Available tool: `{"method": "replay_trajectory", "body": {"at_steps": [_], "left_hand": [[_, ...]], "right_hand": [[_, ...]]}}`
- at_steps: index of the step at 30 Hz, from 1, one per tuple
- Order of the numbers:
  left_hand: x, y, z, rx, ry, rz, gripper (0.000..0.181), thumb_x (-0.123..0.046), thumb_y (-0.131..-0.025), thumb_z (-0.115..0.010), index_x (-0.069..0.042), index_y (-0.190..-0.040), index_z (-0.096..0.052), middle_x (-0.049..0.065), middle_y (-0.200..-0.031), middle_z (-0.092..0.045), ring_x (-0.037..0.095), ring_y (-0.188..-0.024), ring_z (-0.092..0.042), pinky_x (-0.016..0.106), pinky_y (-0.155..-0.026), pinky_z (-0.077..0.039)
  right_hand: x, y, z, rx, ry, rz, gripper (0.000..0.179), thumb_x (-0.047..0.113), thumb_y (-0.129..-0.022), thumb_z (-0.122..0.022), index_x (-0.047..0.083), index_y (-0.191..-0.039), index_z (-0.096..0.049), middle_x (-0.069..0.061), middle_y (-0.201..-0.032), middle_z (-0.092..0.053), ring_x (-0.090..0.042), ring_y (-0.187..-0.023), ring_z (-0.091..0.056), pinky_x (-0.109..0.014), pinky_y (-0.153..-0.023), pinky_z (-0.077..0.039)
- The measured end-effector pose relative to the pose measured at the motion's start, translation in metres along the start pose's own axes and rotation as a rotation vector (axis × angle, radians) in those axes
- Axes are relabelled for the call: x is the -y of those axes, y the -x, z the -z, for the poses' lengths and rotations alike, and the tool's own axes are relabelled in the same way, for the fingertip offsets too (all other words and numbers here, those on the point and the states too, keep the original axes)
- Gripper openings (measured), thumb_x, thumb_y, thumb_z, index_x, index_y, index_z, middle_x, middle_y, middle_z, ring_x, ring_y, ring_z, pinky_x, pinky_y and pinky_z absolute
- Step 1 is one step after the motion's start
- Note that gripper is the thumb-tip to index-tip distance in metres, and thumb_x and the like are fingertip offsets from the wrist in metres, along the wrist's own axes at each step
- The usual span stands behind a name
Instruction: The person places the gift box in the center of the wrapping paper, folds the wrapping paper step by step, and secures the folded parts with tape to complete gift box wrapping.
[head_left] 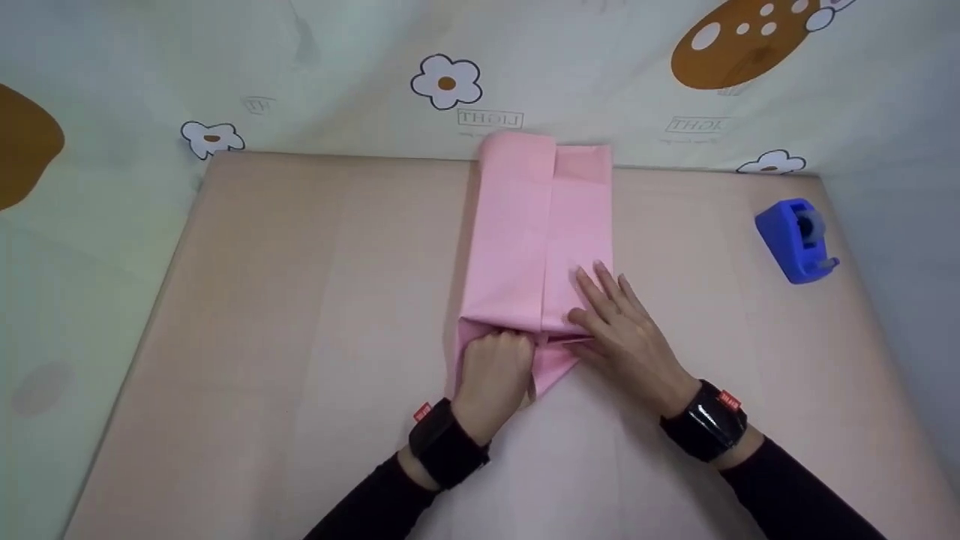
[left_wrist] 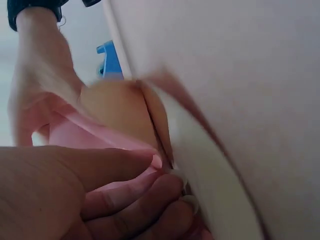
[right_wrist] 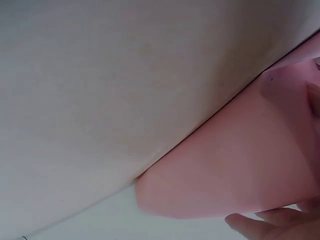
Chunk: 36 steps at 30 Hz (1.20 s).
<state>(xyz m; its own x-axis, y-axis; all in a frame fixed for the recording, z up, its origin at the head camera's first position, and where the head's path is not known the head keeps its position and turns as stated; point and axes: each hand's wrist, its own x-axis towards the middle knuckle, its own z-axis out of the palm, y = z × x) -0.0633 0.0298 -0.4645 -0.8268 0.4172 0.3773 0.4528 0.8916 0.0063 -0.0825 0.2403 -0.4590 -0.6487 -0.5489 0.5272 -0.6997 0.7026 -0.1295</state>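
A long pink paper package (head_left: 510,240) lies lengthwise on the table, a straight overlap seam running along its top. At its near end the paper's flaps stand unfolded. My left hand (head_left: 495,371) is curled there, and in the left wrist view its thumb and fingers (left_wrist: 120,167) pinch the pink paper edge. Beyond them shows a tan surface (left_wrist: 125,107) with a dark line through it. My right hand (head_left: 630,337) rests with spread, straight fingers on the right near corner of the package. In the right wrist view those fingertips (right_wrist: 250,225) lie along the package's edge.
A blue tape dispenser (head_left: 795,244) stands at the table's back right. The pale table (head_left: 337,300) reaches back to a hanging cloth (head_left: 337,82) printed with flowers, and the package's far end comes right up to it. Black bands circle both wrists.
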Motion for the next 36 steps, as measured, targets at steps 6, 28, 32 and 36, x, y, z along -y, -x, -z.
{"method": "replay_trajectory", "body": {"at_steps": [6, 28, 32, 36], "left_hand": [[0.001, 0.000, -0.002, -0.012, -0.005, -0.032, 0.021, -0.005, -0.075, -0.073, -0.018, -0.064, -0.061, -0.005, -0.059, -0.061, 0.011, -0.051, -0.059, 0.028, -0.041, -0.045], [0.066, -0.034, 0.025, -0.015, 0.162, -0.253, 0.083, -0.059, -0.079, -0.077, -0.017, -0.146, -0.054, 0.013, -0.157, -0.047, 0.034, -0.146, -0.043, 0.055, -0.121, -0.034], [0.065, -0.037, 0.014, 0.036, 0.129, -0.282, 0.077, -0.049, -0.083, -0.077, -0.019, -0.149, -0.051, 0.010, -0.159, -0.045, 0.031, -0.148, -0.042, 0.055, -0.121, -0.033], [0.061, -0.035, 0.006, 0.018, 0.073, -0.278, 0.075, -0.016, -0.087, -0.076, -0.023, -0.154, -0.044, 0.007, -0.160, -0.043, 0.030, -0.149, -0.041, 0.056, -0.121, -0.034]], "right_hand": [[0.001, 0.001, 0.004, 0.045, -0.088, 0.080, 0.020, 0.013, -0.080, -0.081, 0.014, -0.099, -0.077, -0.018, -0.156, -0.046, -0.050, -0.144, -0.040, -0.070, -0.114, -0.032], [-0.004, 0.003, 0.006, 0.077, -0.105, 0.061, 0.016, 0.014, -0.075, -0.086, 0.013, -0.090, -0.083, -0.014, -0.152, -0.053, -0.051, -0.144, -0.039, -0.073, -0.111, -0.031], [-0.004, 0.003, 0.005, 0.085, -0.114, 0.061, 0.015, 0.014, -0.075, -0.086, 0.013, -0.090, -0.083, -0.014, -0.152, -0.053, -0.051, -0.144, -0.039, -0.071, -0.113, -0.030], [-0.003, 0.004, 0.004, 0.080, -0.142, 0.042, 0.014, 0.016, -0.076, -0.086, 0.013, -0.089, -0.083, -0.014, -0.153, -0.052, -0.048, -0.147, -0.036, -0.067, -0.119, -0.025]]}}
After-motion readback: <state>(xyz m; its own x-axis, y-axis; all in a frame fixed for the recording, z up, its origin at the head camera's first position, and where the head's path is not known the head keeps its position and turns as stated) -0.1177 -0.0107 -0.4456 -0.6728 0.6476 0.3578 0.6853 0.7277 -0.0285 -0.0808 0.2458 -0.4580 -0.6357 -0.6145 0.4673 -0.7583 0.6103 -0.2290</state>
